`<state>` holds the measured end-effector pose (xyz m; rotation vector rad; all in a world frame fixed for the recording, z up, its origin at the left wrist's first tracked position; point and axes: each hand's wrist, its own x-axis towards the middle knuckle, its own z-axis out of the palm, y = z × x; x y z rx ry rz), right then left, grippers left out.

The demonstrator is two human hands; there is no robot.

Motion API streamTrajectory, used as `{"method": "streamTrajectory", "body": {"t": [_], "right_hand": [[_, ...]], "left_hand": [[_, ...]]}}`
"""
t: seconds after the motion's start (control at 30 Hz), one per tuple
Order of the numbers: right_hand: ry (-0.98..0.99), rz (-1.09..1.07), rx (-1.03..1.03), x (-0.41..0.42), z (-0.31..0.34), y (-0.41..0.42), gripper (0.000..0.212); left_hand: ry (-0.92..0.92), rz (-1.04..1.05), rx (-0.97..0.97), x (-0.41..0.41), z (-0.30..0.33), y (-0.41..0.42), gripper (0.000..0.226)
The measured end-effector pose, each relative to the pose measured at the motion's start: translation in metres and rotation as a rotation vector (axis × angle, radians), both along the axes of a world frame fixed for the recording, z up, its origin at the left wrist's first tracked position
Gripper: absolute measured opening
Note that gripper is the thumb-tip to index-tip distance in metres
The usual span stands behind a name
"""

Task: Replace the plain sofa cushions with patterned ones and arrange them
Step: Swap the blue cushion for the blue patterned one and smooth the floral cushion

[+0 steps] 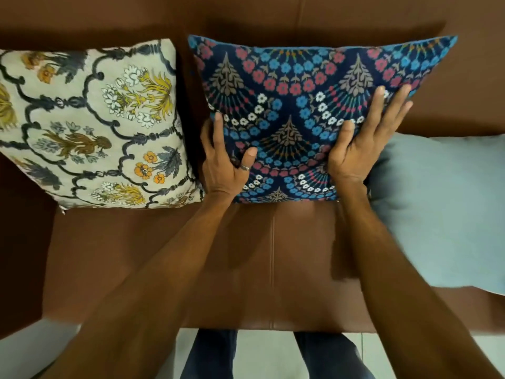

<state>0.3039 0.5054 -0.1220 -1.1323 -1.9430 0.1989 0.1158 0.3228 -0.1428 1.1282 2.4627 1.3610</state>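
A dark blue cushion [295,105] with pink, blue and white flowers leans against the brown sofa back at the middle. My left hand [224,165] holds its lower left edge, thumb on the front. My right hand [363,143] lies spread on its lower right part, fingers flat on the fabric. A cream cushion [90,124] with yellow and grey flowers stands against the sofa back at the left, close beside the blue one. A plain pale blue cushion [442,209] lies on the seat at the right, partly behind my right forearm.
The brown leather sofa seat [164,255] stretches below the cushions, with a seam down its middle. My legs in dark trousers stand on a pale tiled floor [265,354] in front of the sofa edge.
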Motion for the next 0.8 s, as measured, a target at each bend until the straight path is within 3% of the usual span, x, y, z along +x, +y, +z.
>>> {"method": "streamTrajectory", "body": {"t": [0.1,0.23,0.33,0.43,0.5,0.67,0.8], "right_hand": [[0.095,-0.055,-0.163,0.005,0.013,-0.012,0.065],[-0.014,-0.179,-0.157,-0.009,0.042,-0.062,0.066],[-0.124,0.145,0.006,-0.057,0.058,-0.133,0.063],[-0.246,0.545,0.088,-0.134,0.061,-0.214,0.06],[-0.263,0.66,0.136,-0.193,0.057,-0.247,0.057],[-0.316,0.636,0.146,-0.306,0.036,-0.256,0.057],[-0.313,0.474,0.152,-0.319,0.015,-0.225,0.055]], "left_hand": [[-0.003,-0.059,-0.057,0.003,0.01,-0.014,0.084],[0.012,-0.087,-0.025,-0.013,0.026,-0.036,0.065],[0.239,-0.124,0.075,-0.031,0.037,-0.066,0.06],[0.454,0.129,0.131,-0.076,0.044,-0.114,0.057],[0.529,0.225,0.089,-0.126,0.043,-0.153,0.057],[0.653,0.155,-0.161,-0.233,0.035,-0.196,0.062],[0.739,0.056,-0.229,-0.273,0.032,-0.188,0.071]]}}
